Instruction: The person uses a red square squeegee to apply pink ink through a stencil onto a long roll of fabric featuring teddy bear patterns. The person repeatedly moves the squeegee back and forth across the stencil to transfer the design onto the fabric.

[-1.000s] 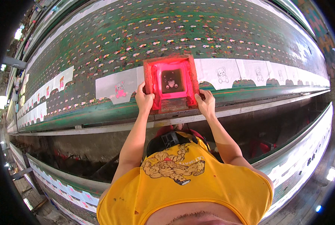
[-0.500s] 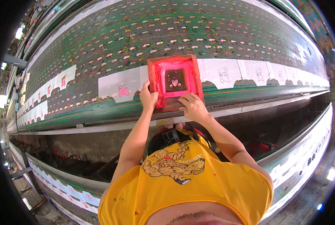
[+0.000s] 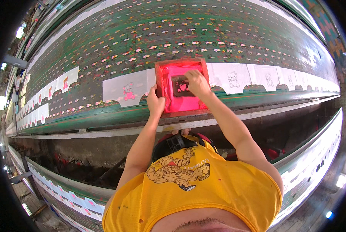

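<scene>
Head view: two hands at one red frame (image 3: 180, 62) on one green table (image 3: 103, 120).
The left hand (image 3: 156, 102) grips the frame's left wall; the right hand (image 3: 198, 83) is over the inside of the frame, toward its right wall, fingers bent, and whether it holds anything I cannot tell. Inside the frame is one dark square window (image 3: 175, 89) showing one pink heart (image 3: 182, 87). Left of the frame lies one whole white cloth piece (image 3: 113, 88) with one pink-bodied bear (image 3: 129, 92); a second piece is partly hidden by the frame. Right of the frame, four cloth pieces (image 3: 221, 77) can be counted, each with one outlined bear (image 3: 233, 79), before the row grows too small. Below the frame is one yellow shirt (image 3: 219, 189) on the person.
</scene>
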Demonstrator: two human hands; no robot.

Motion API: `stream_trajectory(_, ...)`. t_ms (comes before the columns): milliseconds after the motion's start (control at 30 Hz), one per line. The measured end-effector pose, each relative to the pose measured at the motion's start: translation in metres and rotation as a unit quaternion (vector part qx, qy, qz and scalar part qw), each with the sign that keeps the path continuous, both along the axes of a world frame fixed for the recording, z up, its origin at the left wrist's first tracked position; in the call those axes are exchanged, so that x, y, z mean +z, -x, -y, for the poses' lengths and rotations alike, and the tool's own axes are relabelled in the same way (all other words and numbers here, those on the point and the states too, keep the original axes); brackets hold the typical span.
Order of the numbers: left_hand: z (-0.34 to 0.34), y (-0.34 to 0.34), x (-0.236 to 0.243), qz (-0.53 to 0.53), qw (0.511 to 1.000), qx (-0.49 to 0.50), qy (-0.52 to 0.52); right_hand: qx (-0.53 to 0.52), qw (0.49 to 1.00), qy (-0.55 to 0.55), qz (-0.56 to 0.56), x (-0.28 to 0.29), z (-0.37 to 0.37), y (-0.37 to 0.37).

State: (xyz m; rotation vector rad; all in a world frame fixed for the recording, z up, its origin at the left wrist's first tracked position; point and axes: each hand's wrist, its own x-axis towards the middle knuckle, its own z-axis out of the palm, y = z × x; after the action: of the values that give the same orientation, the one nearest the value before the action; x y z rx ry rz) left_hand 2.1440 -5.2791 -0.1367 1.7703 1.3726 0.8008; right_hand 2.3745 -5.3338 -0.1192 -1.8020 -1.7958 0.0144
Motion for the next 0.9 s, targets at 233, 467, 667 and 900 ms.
stream_trajectory(233,-0.001,-0.001,-0.005,0.043,0.999,-0.007,0.005,-0.02,0.997,0.017,-0.071,0.018,-0.034,-0.021)
stream_trajectory(467,-0.001,0.004,-0.013,0.019,1.0,-0.008,-0.019,0.016,1.0,-0.002,-0.019,0.012,0.074,0.046)
stream_trajectory(667,-0.006,0.002,-0.008,0.022,0.999,-0.012,0.033,0.005,0.998,0.016,-0.065,0.032,0.085,0.052)
stream_trajectory(900,-0.009,0.004,-0.026,0.054,0.998,-0.034,-0.002,0.032,0.993,0.046,-0.1,0.033,0.119,0.059)
